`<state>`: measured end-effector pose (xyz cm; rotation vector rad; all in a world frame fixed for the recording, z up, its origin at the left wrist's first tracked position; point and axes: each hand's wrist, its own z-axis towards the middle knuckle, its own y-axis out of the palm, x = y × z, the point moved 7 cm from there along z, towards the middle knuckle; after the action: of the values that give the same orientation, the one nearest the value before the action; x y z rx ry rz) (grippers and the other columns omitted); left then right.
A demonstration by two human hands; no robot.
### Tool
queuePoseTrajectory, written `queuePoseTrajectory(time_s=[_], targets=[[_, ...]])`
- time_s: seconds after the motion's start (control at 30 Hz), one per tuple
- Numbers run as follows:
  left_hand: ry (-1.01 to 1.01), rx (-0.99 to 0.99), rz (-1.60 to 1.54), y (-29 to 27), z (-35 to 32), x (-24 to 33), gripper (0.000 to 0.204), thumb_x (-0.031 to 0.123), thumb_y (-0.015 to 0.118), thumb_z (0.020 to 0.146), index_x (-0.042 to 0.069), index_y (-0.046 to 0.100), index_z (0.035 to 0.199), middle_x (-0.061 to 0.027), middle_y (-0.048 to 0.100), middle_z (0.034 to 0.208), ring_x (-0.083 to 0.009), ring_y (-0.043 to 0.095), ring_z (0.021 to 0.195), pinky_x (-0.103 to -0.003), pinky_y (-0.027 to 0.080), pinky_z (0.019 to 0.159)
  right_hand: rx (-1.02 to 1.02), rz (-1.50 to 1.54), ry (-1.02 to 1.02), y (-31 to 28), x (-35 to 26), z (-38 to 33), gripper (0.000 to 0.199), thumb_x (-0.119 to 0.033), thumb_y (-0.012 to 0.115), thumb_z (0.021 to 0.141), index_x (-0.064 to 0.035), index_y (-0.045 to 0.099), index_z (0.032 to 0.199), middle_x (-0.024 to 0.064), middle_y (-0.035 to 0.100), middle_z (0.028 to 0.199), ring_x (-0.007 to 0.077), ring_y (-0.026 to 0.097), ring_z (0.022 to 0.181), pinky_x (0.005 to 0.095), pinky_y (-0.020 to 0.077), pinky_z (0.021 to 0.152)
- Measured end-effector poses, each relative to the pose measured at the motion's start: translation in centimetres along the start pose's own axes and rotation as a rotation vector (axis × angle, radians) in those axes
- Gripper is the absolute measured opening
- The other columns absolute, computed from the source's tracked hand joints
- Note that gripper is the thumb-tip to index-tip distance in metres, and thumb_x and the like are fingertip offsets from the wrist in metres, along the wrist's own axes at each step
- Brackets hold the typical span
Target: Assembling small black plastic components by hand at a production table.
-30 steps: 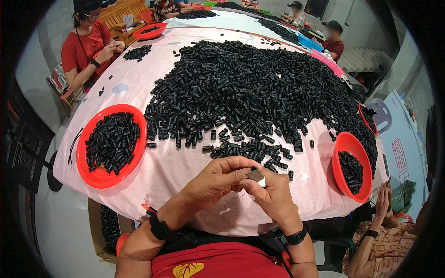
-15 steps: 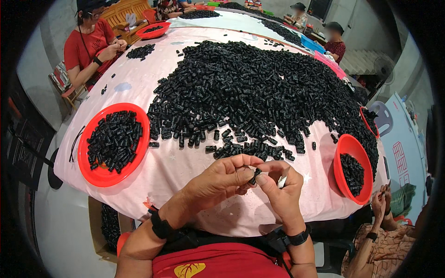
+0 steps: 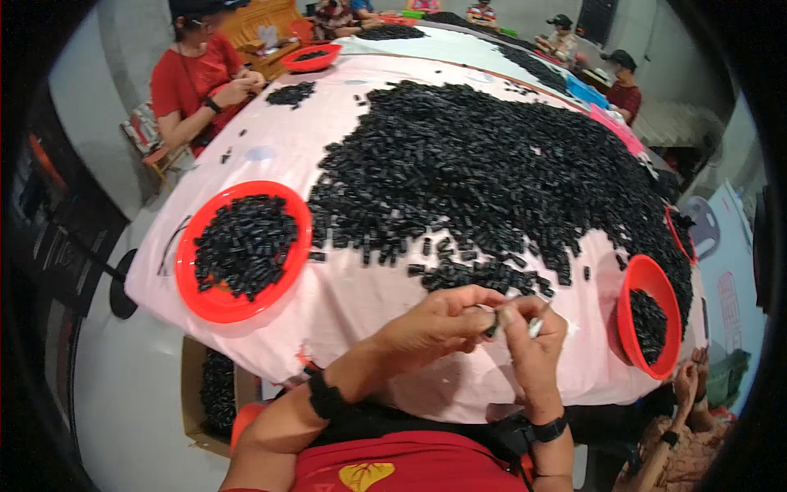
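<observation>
Since the earlier frame the two hands have stayed together at the near edge of the worktop, and the small black plastic piece (image 3: 492,330) now sits pinched between them. The left hand (image 3: 434,328) closes its fingers (image 3: 479,310) on the near end of that piece. The right hand (image 3: 533,344) holds a thin pale metal pin (image 3: 537,326), its fingers (image 3: 510,316) clamped together on it and touching the black piece. Both wrists wear black bands.

Just beyond the hands lies the huge heap of small black plastic pieces (image 3: 492,172), spread over the pink cloth of the worktop (image 3: 361,303) from the near middle to the far right. To the left, a round red plastic dish (image 3: 244,250) holds a pile of the same black pieces. To the right, a second red plastic dish (image 3: 652,316) stands at the worktop edge, also partly filled. Below the near left edge, a cardboard box (image 3: 205,394) on the floor holds more black pieces.

At the far left, a person in a red shirt (image 3: 197,82) sits at the worktop with hands together. More people sit along the far side.
</observation>
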<state>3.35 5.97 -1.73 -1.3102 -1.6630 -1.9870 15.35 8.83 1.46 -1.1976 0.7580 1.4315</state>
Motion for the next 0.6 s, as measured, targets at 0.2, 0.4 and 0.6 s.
queuePoseTrajectory(time_s=[0.2, 0.4, 0.6], targets=[[0.074, 0.059, -0.064, 0.1, -0.5, 1.5, 0.031, 0.018, 0.057, 0.091, 0.005, 0.05, 0.118, 0.003, 0.053, 0.082, -0.0044, 0.049, 0.069, -0.018, 0.039, 0.06, 0.104, 0.013, 0.072, -1.0, 0.7, -0.2, 0.013, -0.01, 0.059, 0.088, 0.0008, 0.061, 0.08, 0.0004, 0.059, 0.068, 0.0041, 0.047, 0.058, 0.021, 0.0376, 0.053], [0.62, 0.431, -0.414, -7.3, -3.2, 6.9, 0.017, 0.016, 0.056, 0.089, 0.004, 0.059, 0.101, -0.001, 0.054, 0.076, -0.0114, 0.051, 0.067, -0.024, 0.044, 0.061, 0.041, 0.044, 0.112, -1.0, 0.9, -0.1, 0.016, -0.014, 0.061, 0.087, 0.0, 0.061, 0.08, -0.0025, 0.055, 0.065, 0.0022, 0.04, 0.054, 0.0197, 0.0318, 0.05], [0.994, 0.399, -0.807, -13.3, -11.4, 13.8, 0.027, 0.021, 0.048, 0.092, -0.005, 0.051, 0.097, -0.0095, 0.056, 0.081, -0.0178, 0.05, 0.069, -0.03, 0.042, 0.063, 0.085, 0.025, 0.103, -1.3, 0.9, 0.4, 0.014, -0.012, 0.062, 0.086, 0.0, 0.061, 0.079, 0.0018, 0.061, 0.074, 0.0051, 0.048, 0.065, 0.0214, 0.0383, 0.06]])
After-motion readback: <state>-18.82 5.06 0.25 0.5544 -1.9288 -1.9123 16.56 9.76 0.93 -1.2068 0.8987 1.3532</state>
